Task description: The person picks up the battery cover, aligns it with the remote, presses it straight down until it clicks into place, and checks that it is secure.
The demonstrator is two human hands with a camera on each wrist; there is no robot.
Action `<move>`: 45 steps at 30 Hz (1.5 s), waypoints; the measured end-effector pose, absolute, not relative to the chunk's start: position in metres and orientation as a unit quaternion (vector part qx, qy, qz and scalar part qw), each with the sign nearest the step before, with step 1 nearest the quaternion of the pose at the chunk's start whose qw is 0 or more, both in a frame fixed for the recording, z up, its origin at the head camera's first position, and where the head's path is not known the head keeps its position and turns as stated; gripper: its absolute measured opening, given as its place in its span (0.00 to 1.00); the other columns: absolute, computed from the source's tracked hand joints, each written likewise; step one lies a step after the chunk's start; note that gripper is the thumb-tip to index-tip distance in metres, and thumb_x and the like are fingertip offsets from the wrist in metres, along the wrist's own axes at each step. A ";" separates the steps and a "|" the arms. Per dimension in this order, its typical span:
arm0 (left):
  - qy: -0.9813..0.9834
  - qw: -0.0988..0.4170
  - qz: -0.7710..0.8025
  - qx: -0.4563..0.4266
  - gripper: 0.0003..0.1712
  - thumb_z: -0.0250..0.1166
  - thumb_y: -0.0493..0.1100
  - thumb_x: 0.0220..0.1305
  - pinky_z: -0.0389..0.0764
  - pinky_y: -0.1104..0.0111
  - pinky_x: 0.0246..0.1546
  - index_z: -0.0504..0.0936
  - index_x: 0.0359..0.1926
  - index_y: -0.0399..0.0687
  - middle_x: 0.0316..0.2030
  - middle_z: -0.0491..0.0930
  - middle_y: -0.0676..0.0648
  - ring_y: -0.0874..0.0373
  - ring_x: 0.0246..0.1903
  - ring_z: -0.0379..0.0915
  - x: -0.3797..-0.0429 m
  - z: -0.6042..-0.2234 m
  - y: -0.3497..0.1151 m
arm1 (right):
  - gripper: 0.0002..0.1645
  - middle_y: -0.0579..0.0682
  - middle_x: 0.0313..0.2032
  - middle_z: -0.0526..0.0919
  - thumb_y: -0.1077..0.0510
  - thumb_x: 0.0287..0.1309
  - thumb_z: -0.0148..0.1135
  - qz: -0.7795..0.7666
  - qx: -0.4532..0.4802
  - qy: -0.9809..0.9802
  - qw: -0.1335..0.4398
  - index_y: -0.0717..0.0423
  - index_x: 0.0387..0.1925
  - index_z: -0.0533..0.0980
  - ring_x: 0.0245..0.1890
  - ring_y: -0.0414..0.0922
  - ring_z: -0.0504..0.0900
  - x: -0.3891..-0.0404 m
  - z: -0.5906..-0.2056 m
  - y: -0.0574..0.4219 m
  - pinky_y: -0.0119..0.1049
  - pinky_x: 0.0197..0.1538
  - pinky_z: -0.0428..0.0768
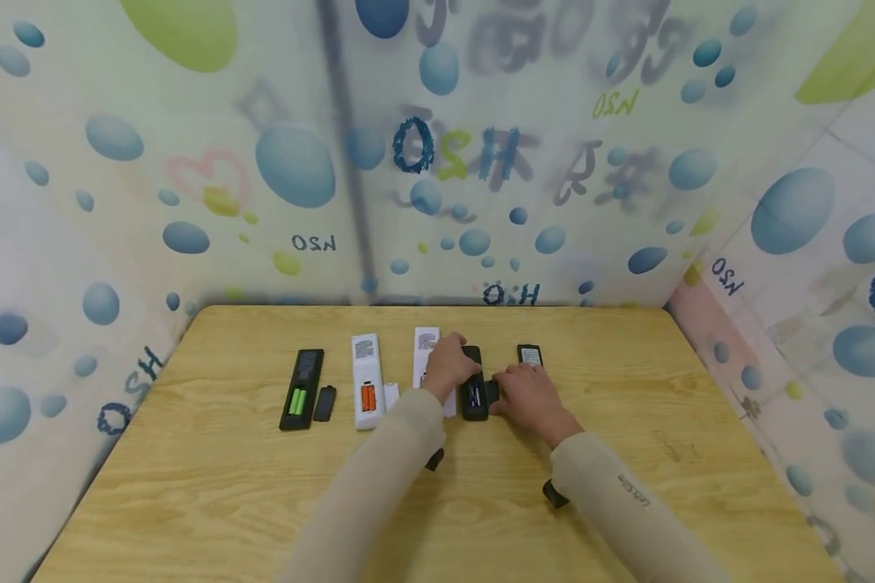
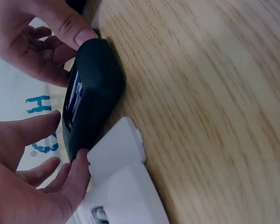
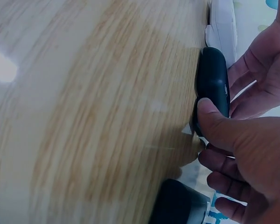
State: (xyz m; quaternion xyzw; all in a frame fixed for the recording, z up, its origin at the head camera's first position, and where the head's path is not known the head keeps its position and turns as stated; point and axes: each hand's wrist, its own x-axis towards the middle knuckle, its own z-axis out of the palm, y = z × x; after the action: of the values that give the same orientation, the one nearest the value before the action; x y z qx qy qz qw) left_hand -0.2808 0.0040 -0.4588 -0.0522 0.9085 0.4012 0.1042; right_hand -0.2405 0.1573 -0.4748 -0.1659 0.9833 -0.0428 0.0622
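A black remote control lies back up, with dark batteries in its open compartment. My left hand is at its left side; in the left wrist view the fingertips touch that side while another finger stays apart above. On the right side, my right hand pinches a small black battery cover between thumb and fingers, close against the remote. Partly behind the left hand is a white remote, its white cover next to the black remote.
To the left lie a white remote with orange batteries, its white cover, a black remote with green batteries and its black cover. A black labelled device sits behind the right hand. Patterned curtains surround the wooden table.
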 end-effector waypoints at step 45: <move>0.897 0.120 0.421 -0.067 0.30 0.71 0.46 0.57 0.79 0.57 0.52 0.75 0.59 0.40 0.53 0.79 0.40 0.48 0.49 0.76 -0.288 -0.457 0.018 | 0.09 0.45 0.34 0.88 0.51 0.54 0.71 -0.122 -0.157 0.980 -0.010 0.48 0.37 0.85 0.37 0.46 0.85 -0.235 -0.461 0.172 0.44 0.44 0.82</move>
State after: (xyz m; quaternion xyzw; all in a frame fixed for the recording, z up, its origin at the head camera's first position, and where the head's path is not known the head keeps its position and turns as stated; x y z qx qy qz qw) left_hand -0.2876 0.0185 -0.4566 -0.0666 0.8967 0.4208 0.1202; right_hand -0.2349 0.1723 -0.4607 -0.1574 0.9800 -0.1216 -0.0098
